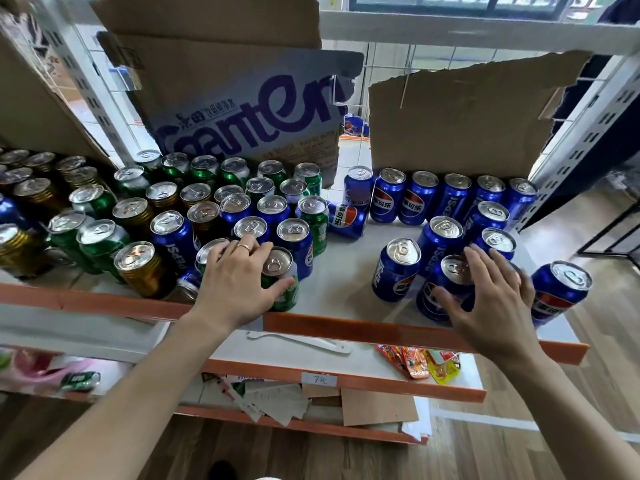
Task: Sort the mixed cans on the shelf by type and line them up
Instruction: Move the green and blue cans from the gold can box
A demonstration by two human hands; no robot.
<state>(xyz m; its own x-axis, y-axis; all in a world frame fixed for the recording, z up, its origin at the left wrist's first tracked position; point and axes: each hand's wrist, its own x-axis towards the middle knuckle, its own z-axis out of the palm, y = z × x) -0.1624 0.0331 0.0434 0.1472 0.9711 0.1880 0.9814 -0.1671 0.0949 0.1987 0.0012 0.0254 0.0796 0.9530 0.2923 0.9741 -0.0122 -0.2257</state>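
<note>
The left grip (235,282), a bare hand with a ring on one finger, is at the front edge of the shelf (346,271). Its thumb is curled across the side of a green can (277,264) and its fingers are spread over the tops of the cans just behind, so the green can sits clasped between thumb and forefinger. That can stands upright at the right-hand fringe of the mixed cans (173,233), a crowd of green, gold and blue ones filling the left part of the shelf. The right grip (491,306) is spread wide over a blue can (453,270) near the front right of the shelf, thumb across its face and fingers behind its top. The hand is blurred, so I cannot tell whether it truly holds the can or only touches it. Other blue ones stand loosely around it, and a row of blue cans (453,199) lines the back under a torn cardboard sheet (467,116). A tipped blue can (346,220) lies on its side between the two groups. A cardboard box (249,116) with blue lettering stands behind the mixed crowd. On the shelf below lie snack packets (419,365) and a price tag (318,379).
</note>
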